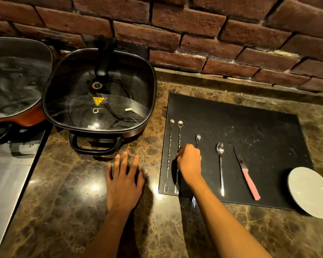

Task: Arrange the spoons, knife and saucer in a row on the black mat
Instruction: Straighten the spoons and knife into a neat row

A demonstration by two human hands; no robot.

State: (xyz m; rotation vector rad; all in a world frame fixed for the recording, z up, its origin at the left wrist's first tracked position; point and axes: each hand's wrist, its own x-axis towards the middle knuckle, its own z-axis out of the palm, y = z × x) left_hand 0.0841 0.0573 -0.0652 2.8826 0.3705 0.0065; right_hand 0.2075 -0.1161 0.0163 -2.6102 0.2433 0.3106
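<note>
On the black mat (pixel 250 127) lie two long twisted spoons with forked ends: one (pixel 168 155) at the mat's left edge and a second (pixel 179 135) beside it. My right hand (pixel 189 162) is closed with its fingertips pinching the second spoon's stem. A third long spoon (pixel 198 138) runs under that hand and forearm, and its forked end pokes past the mat's front edge. Right of it lie a plain spoon (pixel 221 164) and a pink-handled knife (pixel 247 175). A white saucer (pixel 309 191) overlaps the mat's front right corner. My left hand (pixel 124 181) rests flat on the counter, fingers spread.
A square electric pan with a glass lid (pixel 101 94) stands left of the mat, its handle facing me. Another lidded pan (pixel 13 79) sits at the far left on a steel surface (pixel 6 179). A brick wall (pixel 213 34) backs the brown marble counter (pixel 73 211).
</note>
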